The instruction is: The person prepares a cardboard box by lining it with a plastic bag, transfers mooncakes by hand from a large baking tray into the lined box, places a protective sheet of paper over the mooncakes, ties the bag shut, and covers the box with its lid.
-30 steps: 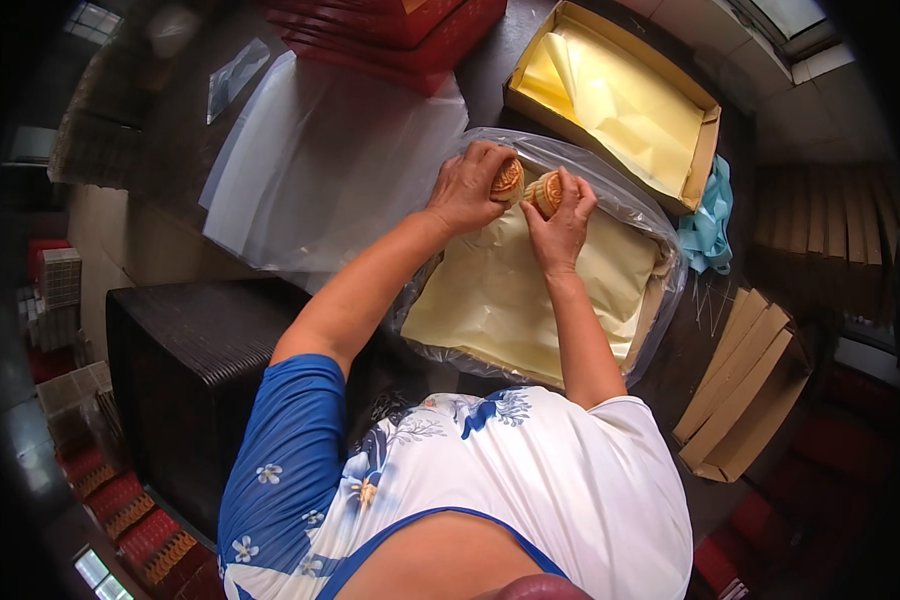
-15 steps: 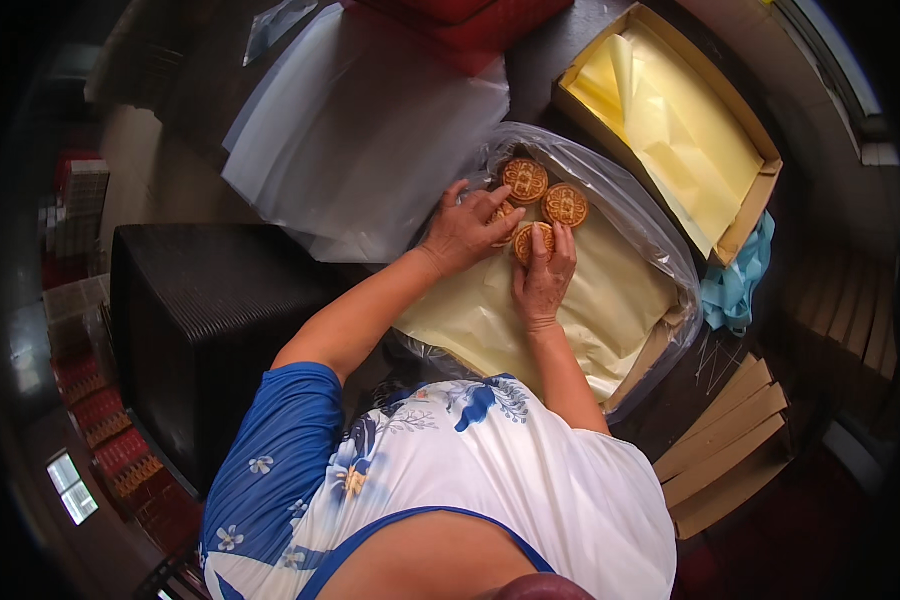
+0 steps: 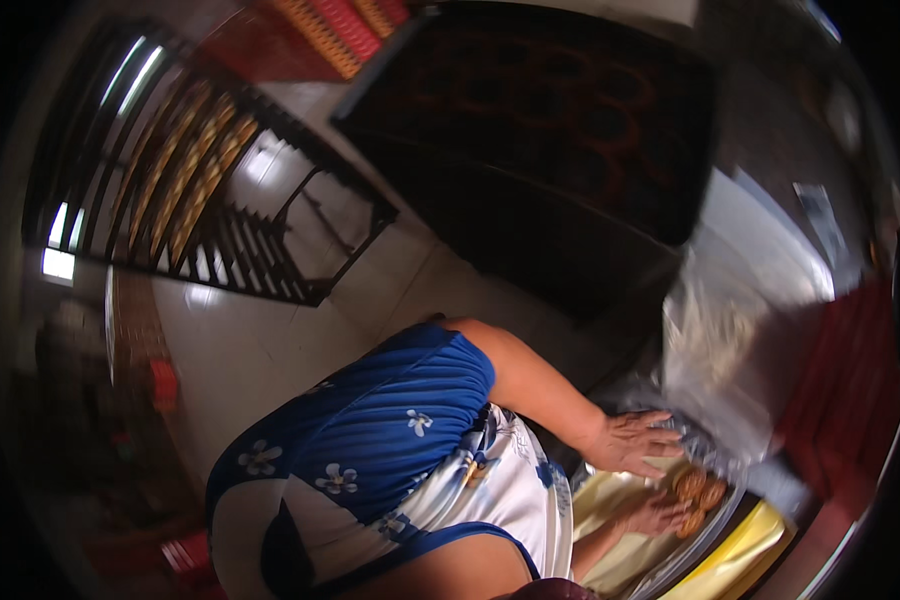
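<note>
Golden-brown mooncakes [image 3: 711, 493], at least three, sat clustered at lower right of the frame, on pale yellow lining paper [image 3: 610, 568]. Embossed tops faced up; pieces were round, so no long axis to follow. Clear plastic bag [image 3: 715, 447] bunched along the upper side of the lined spot.

Right hand [image 3: 655, 515] was the nearer of the two: it came up from the lower edge, fingers stretched toward the cluster, which lay just to its right and upper right. Fingertips overlapped the lowest mooncake in view; blur, so I could not tell whether that grip was closed on it or merely rested there.

Left hand [image 3: 635, 445] lay above and left of the mooncakes, farther off. Its grip was wide, fingers spread toward the right, nothing visibly held; contact with the bag beneath was unclear.

Around them: second strip of yellow paper [image 3: 745, 553] beyond the cluster at lower right; translucent plastic sheets [image 3: 725, 320] at centre right; dark red boxes [image 3: 840, 390] at the right edge; slatted rack [image 3: 270, 255] at upper left.
</note>
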`<state>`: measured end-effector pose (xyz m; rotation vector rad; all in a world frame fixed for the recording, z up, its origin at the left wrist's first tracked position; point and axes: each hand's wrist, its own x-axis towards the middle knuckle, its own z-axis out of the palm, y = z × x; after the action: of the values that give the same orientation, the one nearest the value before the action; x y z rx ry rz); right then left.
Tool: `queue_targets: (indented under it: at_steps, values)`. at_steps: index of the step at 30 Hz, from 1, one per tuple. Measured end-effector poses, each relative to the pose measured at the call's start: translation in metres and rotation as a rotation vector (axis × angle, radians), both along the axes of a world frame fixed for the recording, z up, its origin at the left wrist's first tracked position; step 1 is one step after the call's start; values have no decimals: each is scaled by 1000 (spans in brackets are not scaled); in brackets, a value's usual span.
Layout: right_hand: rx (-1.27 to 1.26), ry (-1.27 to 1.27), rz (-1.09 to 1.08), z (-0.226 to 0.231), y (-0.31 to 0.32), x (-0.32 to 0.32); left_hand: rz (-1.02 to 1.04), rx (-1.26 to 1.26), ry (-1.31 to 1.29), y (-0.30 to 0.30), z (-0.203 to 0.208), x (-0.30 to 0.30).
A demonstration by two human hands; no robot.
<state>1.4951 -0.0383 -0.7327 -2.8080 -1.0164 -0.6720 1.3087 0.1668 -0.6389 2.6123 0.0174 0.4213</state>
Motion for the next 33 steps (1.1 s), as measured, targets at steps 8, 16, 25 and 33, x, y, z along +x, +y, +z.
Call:
queue_targets:
  at_steps: [8, 16, 25, 33]
  values:
    - [613, 948, 636, 94, 145, -40, 778, -393, 246, 54, 47, -289]
    - [-403, 2021, 1282, 170, 398, -507, 1896, -402, 276, -46, 67, -544]
    - [-427, 3084, 290, 249, 441, -894, 2580, -777, -252, -204, 35, -629]
    - [-495, 2900, 205, 249, 402, -846, 2502, -562, -1655, -269, 106, -800]
